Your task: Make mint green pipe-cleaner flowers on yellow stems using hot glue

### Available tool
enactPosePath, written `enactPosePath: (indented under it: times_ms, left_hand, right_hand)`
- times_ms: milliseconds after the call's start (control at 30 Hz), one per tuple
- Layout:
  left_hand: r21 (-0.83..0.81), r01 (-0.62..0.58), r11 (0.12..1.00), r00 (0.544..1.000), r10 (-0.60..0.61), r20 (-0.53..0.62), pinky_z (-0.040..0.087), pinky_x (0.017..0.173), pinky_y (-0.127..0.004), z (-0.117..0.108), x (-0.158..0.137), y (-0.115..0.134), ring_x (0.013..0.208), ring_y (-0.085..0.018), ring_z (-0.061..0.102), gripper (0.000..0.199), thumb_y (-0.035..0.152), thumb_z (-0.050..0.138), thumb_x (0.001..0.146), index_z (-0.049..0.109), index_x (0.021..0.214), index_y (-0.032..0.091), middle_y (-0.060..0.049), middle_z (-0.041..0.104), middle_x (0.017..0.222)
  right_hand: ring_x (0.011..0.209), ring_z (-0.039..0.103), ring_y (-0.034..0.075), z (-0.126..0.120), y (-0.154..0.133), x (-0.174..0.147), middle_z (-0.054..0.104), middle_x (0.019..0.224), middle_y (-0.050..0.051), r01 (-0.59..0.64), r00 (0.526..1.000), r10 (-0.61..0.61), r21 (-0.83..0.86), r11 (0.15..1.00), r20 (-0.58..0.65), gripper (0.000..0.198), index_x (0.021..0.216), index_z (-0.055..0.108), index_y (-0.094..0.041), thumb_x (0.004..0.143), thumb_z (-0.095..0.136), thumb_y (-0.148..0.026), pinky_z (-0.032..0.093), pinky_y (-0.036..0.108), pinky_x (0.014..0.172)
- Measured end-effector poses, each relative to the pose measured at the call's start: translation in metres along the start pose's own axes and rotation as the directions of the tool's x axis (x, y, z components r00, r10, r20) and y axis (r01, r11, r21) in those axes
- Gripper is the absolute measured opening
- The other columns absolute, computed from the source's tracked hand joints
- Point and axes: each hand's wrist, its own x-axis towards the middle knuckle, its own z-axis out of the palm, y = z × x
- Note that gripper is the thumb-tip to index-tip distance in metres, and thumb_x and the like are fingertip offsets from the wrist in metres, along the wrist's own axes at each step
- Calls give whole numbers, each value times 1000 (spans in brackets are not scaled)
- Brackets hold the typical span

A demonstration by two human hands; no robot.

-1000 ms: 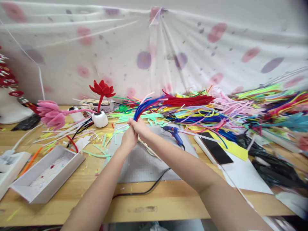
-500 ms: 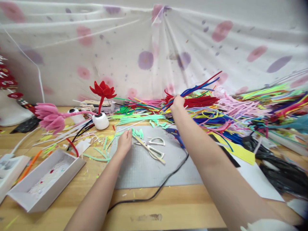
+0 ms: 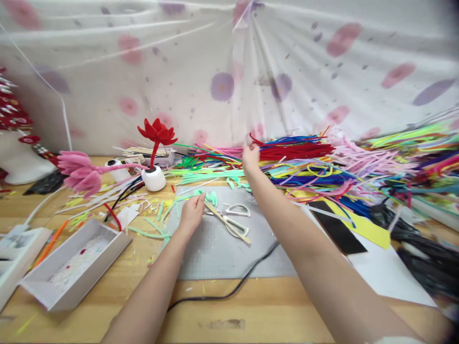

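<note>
My left hand [image 3: 192,212] is over the left part of a grey cutting mat [image 3: 201,263], its fingers curled together. Small mint-green pipe-cleaner pieces [image 3: 213,198] lie right at its fingertips; what the fingers hold, if anything, is hidden. White-handled scissors [image 3: 238,227] lie just right of it, with a pale stick [image 3: 229,223] across them. Farther back, my right hand [image 3: 251,156] is at the left end of a bundle of red pipe cleaners [image 3: 297,152]. Its fingers are bunched, and I cannot make out what is between them. Blue pipe cleaners [image 3: 296,140] lie behind the red ones.
A red flower [image 3: 157,131] stands in a small white pot [image 3: 154,178], beside a pink flower [image 3: 81,173]. At left is an open white box [image 3: 75,282]. A black cable [image 3: 229,294] crosses the front. Heaped pipe cleaners [image 3: 380,157] and yellow sheets [image 3: 373,229] fill the right.
The blue and red pipe cleaners my right hand held up now lie on the pile. That hand has shifted left. My left hand stays by the green pieces, and the view has turned slightly.
</note>
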Motion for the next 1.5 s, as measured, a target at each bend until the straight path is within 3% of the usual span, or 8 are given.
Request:
enactPosePath:
  times_ms: [100,267,600,800,967,1100,1367,1500]
  left_hand:
    - [-36,30,999,999,-31,-29,35,56,-25,3,-3,-1,47,-13,46,51,47,32,84,42,43,19,1,44,41]
    - [-255,57,965,998,-52,29,41,62,-25,18,-11,-13,59,-14,57,24,39,51,75,57,67,17,-1,60,59]
    - [-215,82,973,980,-118,-162,38,55,-24,29,-44,-15,48,-11,47,43,45,36,84,46,52,18,1,50,48]
    - [-291,112,950,955,-184,-233,44,65,-24,36,-32,-24,65,-11,55,12,25,57,73,50,78,17,0,57,73]
    - [-692,307,653,868,-490,-77,48,71,-26,34,-15,-17,67,-10,60,8,21,55,78,53,76,13,-4,60,75]
    - [-855,342,391,853,-510,108,50,71,-25,20,-6,-5,68,-11,63,20,23,46,86,56,72,11,-7,64,72]
    - [-879,431,203,816,-504,284,45,46,-13,6,-3,6,42,-4,51,27,16,37,90,60,77,8,2,52,49]
    - [-865,488,120,806,-443,393,49,50,-11,6,-8,3,47,-3,55,25,14,37,89,61,83,7,0,56,55]
  right_hand:
    - [100,53,20,7,4,-59,58,106,13,-160,974,145,76,984,175,33,99,53,-14,76,47,-35,39,37,90]
    - [84,57,17,-20,17,-126,64,88,6,-99,926,106,-38,994,363,20,83,58,-17,77,47,-32,41,32,81]
    - [89,52,18,-58,15,-179,64,87,6,407,783,-146,-321,855,605,22,82,63,-18,77,56,-38,35,30,80]
    - [86,53,22,-43,5,-184,62,87,11,526,691,-78,-425,736,719,21,83,61,-16,79,55,-36,35,31,73]
    - [87,53,20,-38,3,-186,61,90,10,522,711,-112,-414,746,694,16,84,59,-18,84,47,-29,35,29,71]
    - [84,53,18,-41,-7,-195,60,88,7,522,727,-180,-364,771,662,15,83,57,-19,84,46,-30,35,27,67]
    - [70,51,12,-42,-13,-203,58,77,0,363,636,-199,-62,930,745,24,82,54,-20,77,55,-43,33,23,61]
    - [62,46,10,-41,-2,-187,52,68,-3,46,721,-62,41,998,691,36,81,54,-19,71,58,-53,32,22,58]
